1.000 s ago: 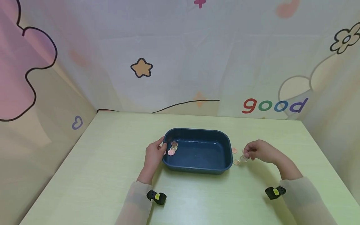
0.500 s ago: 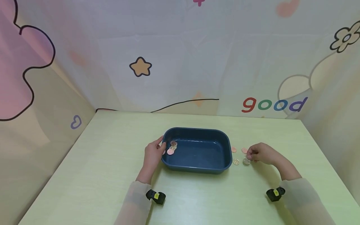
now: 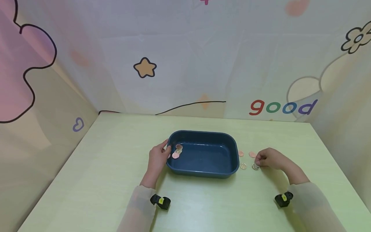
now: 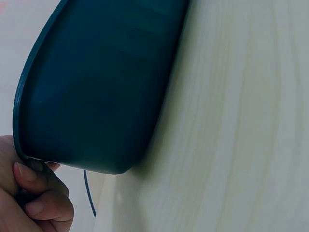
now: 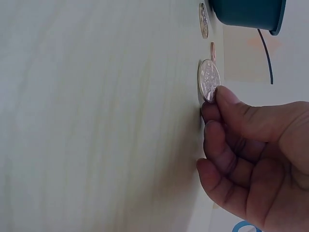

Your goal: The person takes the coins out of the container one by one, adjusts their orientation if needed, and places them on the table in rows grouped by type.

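Silver coin (image 5: pixel 209 77): at worktop (image 3: pixel 203 206), right of blue tray (image 3: pixel 203 173) | right hand (image 3: pixel 271 158): pinches coin edge | left hand (image 3: pixel 157 158): grips tray's left end | risk: edge-only pinch may drop coin; left-hand tug could skid tray

Tray (image 3: pixel 203 162) on table (image 3: pixel 87 183) near far edge; coins (image 3: pixel 175 155) inside, left end; loose coins (image 3: pixel 243 166) between tray and table's right edge.

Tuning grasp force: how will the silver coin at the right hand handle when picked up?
Likely stiff: the silver coin looks flat where the right hand pinches it. Its shiny face may be slippery. Its round edge could roll if stood up.
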Demonstrator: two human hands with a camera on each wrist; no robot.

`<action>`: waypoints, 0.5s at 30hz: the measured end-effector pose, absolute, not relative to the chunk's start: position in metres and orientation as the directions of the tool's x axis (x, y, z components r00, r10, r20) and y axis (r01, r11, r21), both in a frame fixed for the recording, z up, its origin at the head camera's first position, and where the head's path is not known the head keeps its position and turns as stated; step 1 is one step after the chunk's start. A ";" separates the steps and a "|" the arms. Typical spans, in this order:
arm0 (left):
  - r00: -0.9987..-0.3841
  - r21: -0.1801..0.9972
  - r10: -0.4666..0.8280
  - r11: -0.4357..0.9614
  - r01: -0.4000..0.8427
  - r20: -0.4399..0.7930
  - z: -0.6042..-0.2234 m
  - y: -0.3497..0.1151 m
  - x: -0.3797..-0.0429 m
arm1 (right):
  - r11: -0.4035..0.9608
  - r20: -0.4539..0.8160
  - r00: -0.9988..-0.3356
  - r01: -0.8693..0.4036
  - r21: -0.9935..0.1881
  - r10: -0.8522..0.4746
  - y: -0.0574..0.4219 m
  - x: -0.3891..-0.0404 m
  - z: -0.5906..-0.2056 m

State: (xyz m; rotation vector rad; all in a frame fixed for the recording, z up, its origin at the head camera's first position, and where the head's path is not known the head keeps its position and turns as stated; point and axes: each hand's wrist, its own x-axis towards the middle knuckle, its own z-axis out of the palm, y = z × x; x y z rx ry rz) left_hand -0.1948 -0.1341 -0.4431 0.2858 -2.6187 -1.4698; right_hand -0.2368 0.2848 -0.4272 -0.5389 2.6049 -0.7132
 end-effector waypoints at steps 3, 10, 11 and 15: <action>-0.974 0.853 -0.227 0.510 -0.106 0.015 -0.444 -0.135 -0.194 | 0.802 -0.269 -0.851 -0.255 -0.540 -0.451 0.284 -0.238 -0.428; -0.974 0.850 -0.223 0.518 -0.092 0.031 -0.445 -0.135 -0.194 | 0.807 -0.274 -0.849 -0.259 -0.531 -0.452 0.284 -0.237 -0.429; -0.974 0.850 -0.222 0.519 -0.088 0.034 -0.445 -0.135 -0.195 | 0.808 -0.275 -0.850 -0.256 -0.531 -0.450 0.284 -0.237 -0.429; -0.974 0.851 -0.222 0.518 -0.083 0.040 -0.444 -0.135 -0.195 | 0.809 -0.272 -0.852 -0.255 -0.529 -0.447 0.284 -0.238 -0.429</action>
